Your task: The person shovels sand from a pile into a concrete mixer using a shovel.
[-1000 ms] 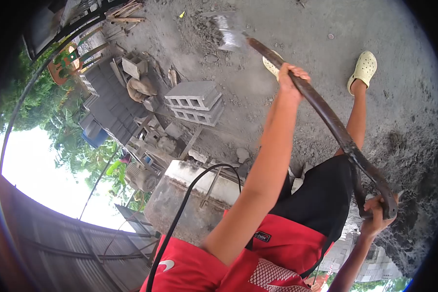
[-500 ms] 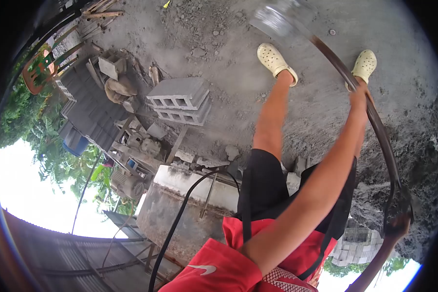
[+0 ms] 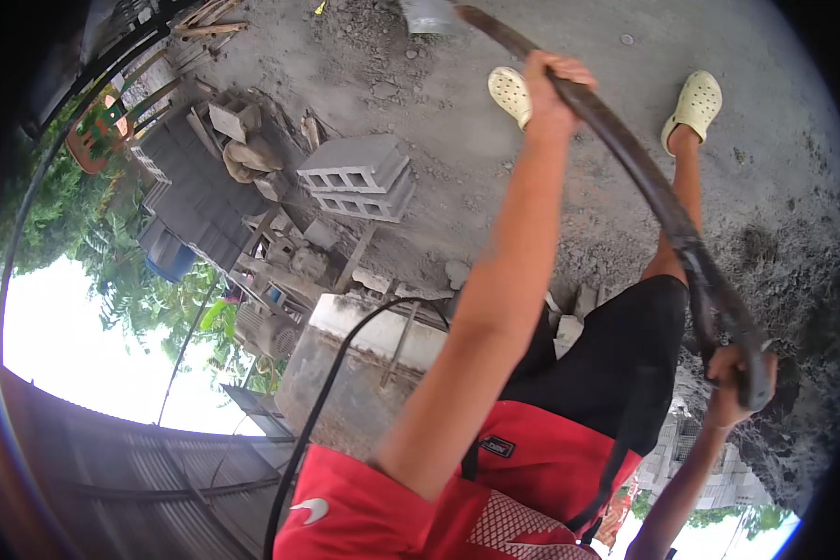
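Observation:
A shovel [image 3: 639,173] with a dark, worn shaft slants across the view, from its metal blade [image 3: 429,17] at the top to its grip handle at the right. My left hand [image 3: 558,89] is wrapped around the shaft below the blade. At the other end, my right hand [image 3: 739,381] is closed around the grip handle. The blade is cut off by the top edge, so I cannot tell what lies on it. Below it is grey, gritty ground [image 3: 448,112].
Hollow concrete blocks [image 3: 359,173] are stacked left of my feet. A dark sand pile [image 3: 793,299] lies on the right. A stained, white-rimmed structure [image 3: 336,373] stands lower left, with a black hose [image 3: 331,397] before it. Beyond are a motor [image 3: 266,329] and more stacked blocks [image 3: 201,201].
The shovel has swung up and left, its blade moving partly past the top edge. My left hand has travelled left and up with the shaft; my right hand has risen with the grip handle.

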`<state>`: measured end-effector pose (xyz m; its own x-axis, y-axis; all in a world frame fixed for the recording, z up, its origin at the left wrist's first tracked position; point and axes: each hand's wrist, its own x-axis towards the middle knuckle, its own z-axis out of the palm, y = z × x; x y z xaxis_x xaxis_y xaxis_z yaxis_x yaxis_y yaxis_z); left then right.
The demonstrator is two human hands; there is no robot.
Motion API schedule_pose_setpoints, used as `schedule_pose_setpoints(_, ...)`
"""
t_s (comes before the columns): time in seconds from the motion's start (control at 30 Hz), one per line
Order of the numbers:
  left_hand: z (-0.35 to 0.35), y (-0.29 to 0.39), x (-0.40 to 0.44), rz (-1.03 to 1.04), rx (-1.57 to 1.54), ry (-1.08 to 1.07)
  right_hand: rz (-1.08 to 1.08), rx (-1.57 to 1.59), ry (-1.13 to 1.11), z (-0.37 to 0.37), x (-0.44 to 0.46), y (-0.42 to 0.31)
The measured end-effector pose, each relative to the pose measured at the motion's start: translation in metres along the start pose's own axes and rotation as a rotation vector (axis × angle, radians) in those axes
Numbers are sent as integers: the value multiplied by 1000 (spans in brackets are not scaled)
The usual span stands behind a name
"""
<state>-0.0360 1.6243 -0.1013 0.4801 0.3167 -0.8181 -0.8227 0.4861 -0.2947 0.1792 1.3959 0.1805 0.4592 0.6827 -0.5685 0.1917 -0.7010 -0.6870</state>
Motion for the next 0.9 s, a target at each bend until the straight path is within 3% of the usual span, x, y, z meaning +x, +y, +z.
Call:
schedule_pose_setpoints(0.03,6,5,-10,30,-42,-82,-181,-314,83,-2,0,-4)
schedule_pose_setpoints(0.07,13,10,-19,56,-81,-165,-190,-349,72,1,1,-11)
schedule_pose_setpoints(0.1,20,21,-28,50,-58,-148,-295,-185,40,6,17,-28)
schedule_pose_setpoints(0.13,23,24,-33,43,-29,-129,-234,-92,-40,-1,21,-29)
schedule_pose_setpoints(0.2,27,10,-35,141,95,21,99,203,56,-6,23,-15)
schedule_pose_setpoints(0.27,33,-7,-27,222,123,166,200,333,230,-15,40,-2)
schedule_pose_setpoints(0.33,22,-51,-5,292,147,323,222,344,255,-42,54,25)
schedule_pose_setpoints(0.4,3,-98,23,137,119,423,310,193,272,-83,54,55)
schedule_pose_setpoints(0.43,-12,-131,40,201,355,444,391,248,328,-104,45,74)
schedule_pose_setpoints(0.5,-30,-197,61,109,337,446,452,247,436,-160,12,127)
schedule_pose_setpoints(0.53,-60,-222,77,-5,330,309,530,378,472,-192,-9,145)
schedule_pose_setpoints(0.57,-44,-260,64,92,501,352,548,392,519,-215,-27,153)
schedule_pose_setpoints(0.67,-53,-305,43,-12,450,421,543,297,592,-235,-51,142)
schedule_pose_setpoints(0.77,-56,-287,46,-82,396,412,516,258,631,-207,-41,117)
schedule_pose_setpoints(0.9,-55,-148,91,71,391,344,459,274,524,-81,36,62)
